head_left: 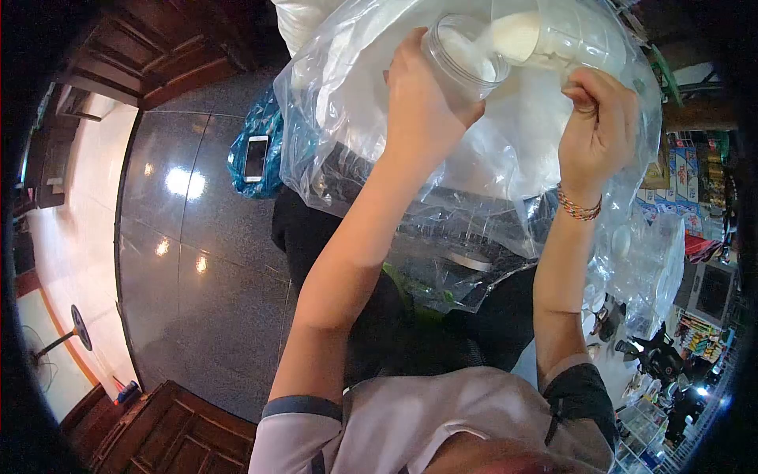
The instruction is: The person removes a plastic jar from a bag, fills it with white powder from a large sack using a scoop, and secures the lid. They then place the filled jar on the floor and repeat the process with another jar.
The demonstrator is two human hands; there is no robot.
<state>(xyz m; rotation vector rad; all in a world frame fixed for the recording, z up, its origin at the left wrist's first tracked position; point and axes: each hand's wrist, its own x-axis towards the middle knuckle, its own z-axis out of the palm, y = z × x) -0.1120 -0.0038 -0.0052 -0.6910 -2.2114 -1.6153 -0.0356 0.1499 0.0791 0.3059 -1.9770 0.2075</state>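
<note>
My left hand is wrapped round a clear plastic jar, tilted with its mouth toward the upper right. White granules or powder lie inside it. My right hand pinches the lower side of a clear plastic scoop-like container, tipped on its side with its mouth at the jar. White stuff fills its mouth and runs into the jar. Its exact kind I cannot make out. Below both hands a large clear plastic bag spreads open over a white mass.
A phone lies on a blue plastic bag on the dark tiled floor at left. Clear plastic jars in a bag stand at right, near shelves of packets. A wooden door is at lower left.
</note>
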